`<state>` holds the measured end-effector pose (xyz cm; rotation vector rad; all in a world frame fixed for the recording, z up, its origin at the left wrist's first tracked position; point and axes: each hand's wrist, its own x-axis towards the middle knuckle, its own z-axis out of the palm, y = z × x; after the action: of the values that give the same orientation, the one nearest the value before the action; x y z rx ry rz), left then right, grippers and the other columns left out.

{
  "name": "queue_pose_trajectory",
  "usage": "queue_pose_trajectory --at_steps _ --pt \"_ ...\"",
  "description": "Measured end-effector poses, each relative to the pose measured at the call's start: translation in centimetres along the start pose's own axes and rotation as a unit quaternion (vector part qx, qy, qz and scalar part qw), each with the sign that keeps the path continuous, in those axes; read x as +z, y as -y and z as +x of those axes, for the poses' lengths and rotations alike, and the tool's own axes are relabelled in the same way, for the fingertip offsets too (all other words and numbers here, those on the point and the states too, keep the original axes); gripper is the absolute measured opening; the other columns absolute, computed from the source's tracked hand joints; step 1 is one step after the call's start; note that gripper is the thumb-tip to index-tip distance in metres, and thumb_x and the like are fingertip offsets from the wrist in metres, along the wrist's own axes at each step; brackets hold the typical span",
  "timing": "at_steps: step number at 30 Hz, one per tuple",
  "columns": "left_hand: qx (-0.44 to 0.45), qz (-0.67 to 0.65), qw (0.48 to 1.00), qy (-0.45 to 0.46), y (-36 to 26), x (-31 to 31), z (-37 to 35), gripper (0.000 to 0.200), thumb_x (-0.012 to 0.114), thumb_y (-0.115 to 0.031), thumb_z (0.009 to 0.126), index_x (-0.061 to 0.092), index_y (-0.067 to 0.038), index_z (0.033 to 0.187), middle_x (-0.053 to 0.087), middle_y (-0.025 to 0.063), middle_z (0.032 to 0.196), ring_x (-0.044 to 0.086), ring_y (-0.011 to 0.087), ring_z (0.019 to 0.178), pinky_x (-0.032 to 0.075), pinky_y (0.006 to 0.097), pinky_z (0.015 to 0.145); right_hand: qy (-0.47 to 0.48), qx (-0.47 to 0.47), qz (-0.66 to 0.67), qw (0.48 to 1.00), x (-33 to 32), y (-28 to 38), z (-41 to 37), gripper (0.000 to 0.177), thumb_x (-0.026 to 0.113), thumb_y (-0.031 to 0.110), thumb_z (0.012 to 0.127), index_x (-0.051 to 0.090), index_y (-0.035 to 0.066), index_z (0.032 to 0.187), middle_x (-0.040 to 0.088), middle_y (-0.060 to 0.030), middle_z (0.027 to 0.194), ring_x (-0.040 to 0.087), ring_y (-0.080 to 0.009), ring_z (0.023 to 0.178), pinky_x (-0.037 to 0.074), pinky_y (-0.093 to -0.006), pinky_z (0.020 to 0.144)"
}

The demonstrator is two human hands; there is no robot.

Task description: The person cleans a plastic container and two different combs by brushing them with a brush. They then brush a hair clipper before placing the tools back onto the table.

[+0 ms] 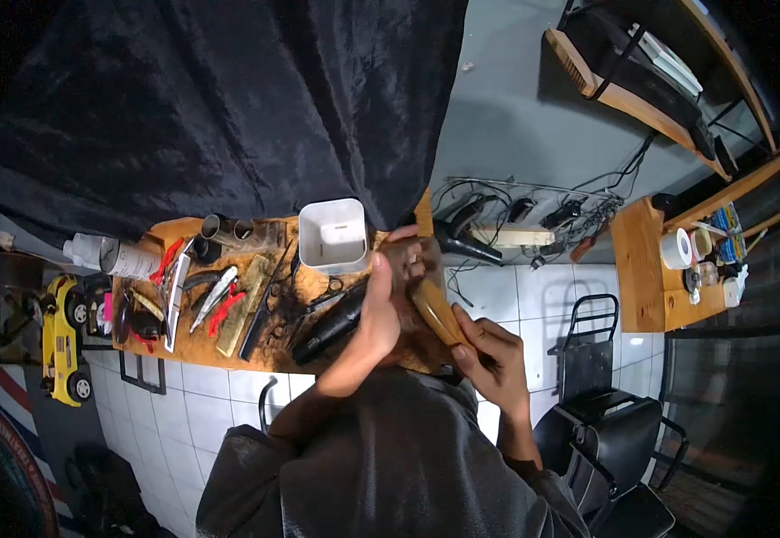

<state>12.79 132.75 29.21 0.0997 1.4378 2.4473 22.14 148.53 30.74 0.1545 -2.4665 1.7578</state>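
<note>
My right hand (495,357) is wrapped round the wooden handle of a brush (440,312), its far end over a clear plastic container (432,254). My left hand (383,305) is at the container's left side, thumb upright and fingers reaching behind it; its grip on the container is partly hidden. A white square tub (333,236) stands just left of the container. Beside my left wrist lies a black cylindrical object (329,325) on the wooden table (194,351).
Scissors, combs, razors and red-handled tools cover the table's left part, near a spray can (130,259). A dark curtain (228,99) hangs behind. Hair dryers (466,235) and cables are on the wall at right. A black chair (618,439) stands lower right.
</note>
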Motion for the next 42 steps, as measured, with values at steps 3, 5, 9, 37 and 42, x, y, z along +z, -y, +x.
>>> queue_pose_trajectory --at_steps 3,5,9,37,42 --pt "0.010 0.007 0.998 0.058 -1.1 0.5 -0.3 0.078 0.020 -0.067 0.093 0.035 -0.005 0.138 0.052 0.0115 0.122 0.051 0.0192 0.109 0.042 0.0334 0.095 -0.035 0.011 0.064 0.997 -0.3 -0.6 -0.1 0.039 0.057 0.021 0.093 0.057 -0.005 0.123 0.066 -0.0201 0.102 0.063 -0.0202 0.092 0.047 -0.0297 0.083" --pt "0.053 0.034 0.988 0.144 0.1 0.0 -0.4 0.074 0.023 -0.063 0.096 0.033 -0.004 0.139 0.042 0.0114 0.132 0.041 0.0204 0.122 0.029 0.0352 0.105 -0.075 0.079 0.146 0.983 0.3 -0.7 0.2 0.039 0.053 0.021 0.096 0.056 -0.005 0.124 0.065 -0.0204 0.109 0.061 -0.0198 0.100 0.045 -0.0300 0.088" --pt "0.127 0.152 0.977 0.082 0.9 -0.1 -0.1 0.060 0.018 -0.048 0.102 0.035 -0.003 0.137 0.044 0.0123 0.129 0.041 0.0206 0.120 0.028 0.0332 0.105 -0.049 0.026 0.089 0.995 0.9 -0.5 0.3 0.040 0.059 0.015 0.091 0.055 -0.004 0.127 0.066 -0.0197 0.099 0.060 -0.0172 0.087 0.046 -0.0275 0.080" --pt "0.006 0.111 0.992 0.058 0.5 -1.5 -0.8 0.058 0.021 -0.048 0.102 0.040 -0.004 0.134 0.049 0.0099 0.126 0.048 0.0183 0.115 0.035 0.0311 0.102 -0.110 -0.082 -0.126 0.982 1.6 -1.9 1.5 0.053 0.076 0.007 0.075 0.060 0.005 0.126 0.063 -0.0131 0.085 0.062 -0.0187 0.070 0.051 -0.0298 0.061" --pt "0.040 0.097 0.994 0.023 -1.1 -1.4 -0.5 0.057 0.020 -0.048 0.102 0.044 -0.004 0.130 0.051 0.0112 0.119 0.048 0.0176 0.111 0.036 0.0313 0.099 -0.055 -0.043 -0.165 0.984 1.8 -2.6 0.9 0.054 0.076 0.007 0.076 0.059 0.005 0.127 0.062 -0.0152 0.082 0.061 -0.0204 0.067 0.051 -0.0314 0.061"
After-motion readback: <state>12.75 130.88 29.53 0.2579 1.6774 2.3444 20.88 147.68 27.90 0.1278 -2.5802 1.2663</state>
